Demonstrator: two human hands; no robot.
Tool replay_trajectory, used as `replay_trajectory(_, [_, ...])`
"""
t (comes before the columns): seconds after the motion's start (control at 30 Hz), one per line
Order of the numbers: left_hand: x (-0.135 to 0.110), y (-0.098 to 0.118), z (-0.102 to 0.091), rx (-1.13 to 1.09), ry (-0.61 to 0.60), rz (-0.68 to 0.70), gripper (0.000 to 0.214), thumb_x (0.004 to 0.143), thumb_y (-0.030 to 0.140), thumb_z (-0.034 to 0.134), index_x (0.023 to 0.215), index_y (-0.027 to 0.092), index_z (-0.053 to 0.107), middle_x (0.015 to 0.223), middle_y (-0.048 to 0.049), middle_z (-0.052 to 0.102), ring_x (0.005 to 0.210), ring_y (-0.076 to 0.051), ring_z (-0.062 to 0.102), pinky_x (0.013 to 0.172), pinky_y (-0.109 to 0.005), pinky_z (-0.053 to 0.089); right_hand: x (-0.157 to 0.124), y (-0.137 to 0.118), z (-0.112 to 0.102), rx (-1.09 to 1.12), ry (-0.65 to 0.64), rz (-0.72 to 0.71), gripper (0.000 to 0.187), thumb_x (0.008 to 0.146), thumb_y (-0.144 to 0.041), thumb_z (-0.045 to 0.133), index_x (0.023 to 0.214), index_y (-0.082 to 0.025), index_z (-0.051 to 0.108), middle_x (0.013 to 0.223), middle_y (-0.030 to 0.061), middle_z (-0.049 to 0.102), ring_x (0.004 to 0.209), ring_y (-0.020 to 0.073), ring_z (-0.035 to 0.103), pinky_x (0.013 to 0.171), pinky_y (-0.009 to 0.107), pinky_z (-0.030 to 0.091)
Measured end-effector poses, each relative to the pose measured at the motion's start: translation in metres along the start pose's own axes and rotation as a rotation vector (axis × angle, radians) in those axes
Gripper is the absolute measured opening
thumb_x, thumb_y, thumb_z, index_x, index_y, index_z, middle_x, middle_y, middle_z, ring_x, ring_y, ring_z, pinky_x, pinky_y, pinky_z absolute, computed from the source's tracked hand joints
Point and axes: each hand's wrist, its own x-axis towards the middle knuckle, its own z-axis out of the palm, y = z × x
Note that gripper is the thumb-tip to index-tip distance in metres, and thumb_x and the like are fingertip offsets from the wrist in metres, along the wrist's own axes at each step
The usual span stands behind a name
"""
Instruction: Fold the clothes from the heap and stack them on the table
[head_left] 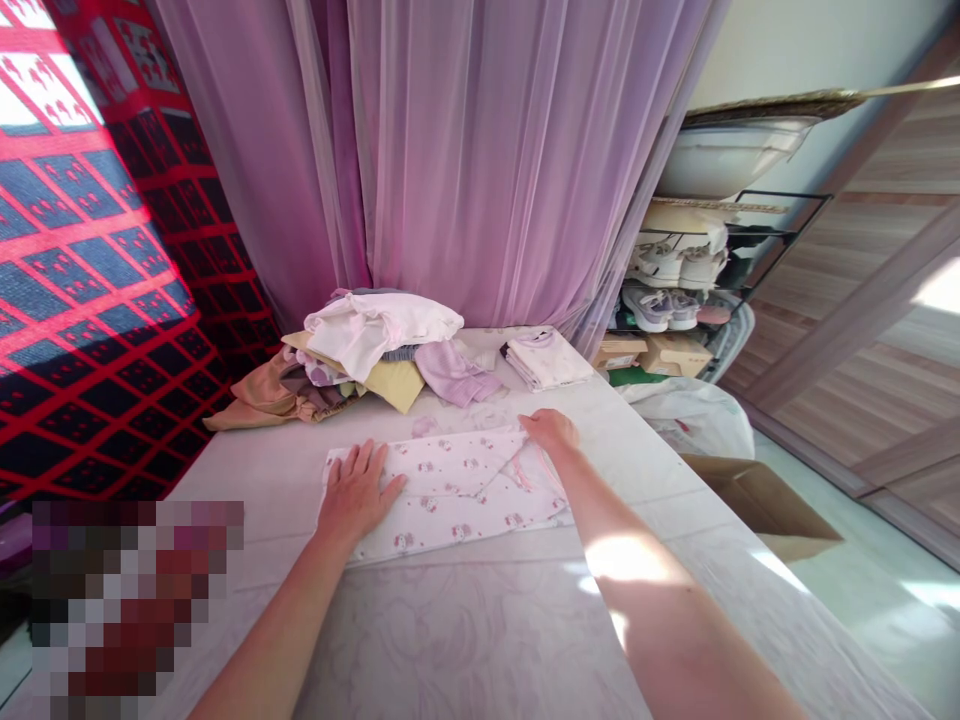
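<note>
A white garment with small pink cartoon prints (pixel 450 490) lies partly folded on the pale covered table (pixel 450 640). Flat on its left end rests my left hand (pixel 358 490), fingers spread. My right hand (pixel 551 432) pinches the garment's far right corner, where a pink trim shows. Behind, a loose heap of clothes holds a white top (pixel 382 325), a yellow piece (pixel 394 382) and a lilac piece (pixel 455 372). A neat stack of folded white clothes (pixel 549 358) sits at the far right.
Purple curtains (pixel 480 150) hang behind the table. To the right stand a shoe rack (pixel 780 235) with shoes and a white basin (pixel 735 155), a plastic bag (pixel 697 410) and an open cardboard box (pixel 757 500). Red and black patterned cloth (pixel 150 250) hangs on the left.
</note>
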Motion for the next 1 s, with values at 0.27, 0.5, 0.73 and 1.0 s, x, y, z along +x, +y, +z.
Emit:
replay_trajectory(0.27, [-0.001,0.002,-0.002,0.025,-0.015,-0.007,0.066,0.091,0.056,0.032,0.145,0.018,0.037,0.155,-0.01,0.029,0.143,-0.031,0.024,0.115,-0.051,0.018,-0.012,0.011,0.016,0.048,0.091,0.015,0.03,0.087,-0.036,0.045,0.098,-0.025,0.071,0.102,0.0057,0.072,0.097,0.0217,0.064,0.08,0.031,0.044])
replay_trajectory(0.5, [0.0,0.001,0.0,0.017,0.0,-0.005,0.065,0.091,0.056,0.031,0.145,0.02,0.038,0.155,-0.009,0.03,0.142,-0.031,0.024,0.114,-0.05,0.018,-0.016,0.001,0.01,0.036,0.113,-0.055,0.043,0.093,-0.021,0.028,0.12,-0.02,0.061,0.12,0.0115,0.065,0.107,0.0218,0.061,0.089,0.035,0.044])
replay_trajectory(0.73, [0.0,0.0,0.001,0.044,-0.007,-0.008,0.066,0.091,0.057,0.03,0.145,0.02,0.037,0.156,-0.009,0.029,0.142,-0.03,0.024,0.114,-0.05,0.018,-0.039,-0.01,0.035,-0.15,-0.11,-0.532,0.056,0.097,-0.043,0.024,0.147,-0.02,0.033,0.155,0.006,0.028,0.143,0.0209,0.02,0.116,0.047,0.011])
replay_trajectory(1.0, [0.0,0.001,0.001,0.058,-0.02,-0.013,0.066,0.092,0.057,0.03,0.146,0.021,0.036,0.156,-0.0073,0.028,0.143,-0.03,0.024,0.114,-0.049,0.018,-0.029,0.012,0.043,-0.206,-0.082,-0.345,0.06,0.097,-0.043,0.018,0.15,-0.017,0.025,0.158,0.0061,0.018,0.145,0.0224,0.014,0.116,0.05,0.009])
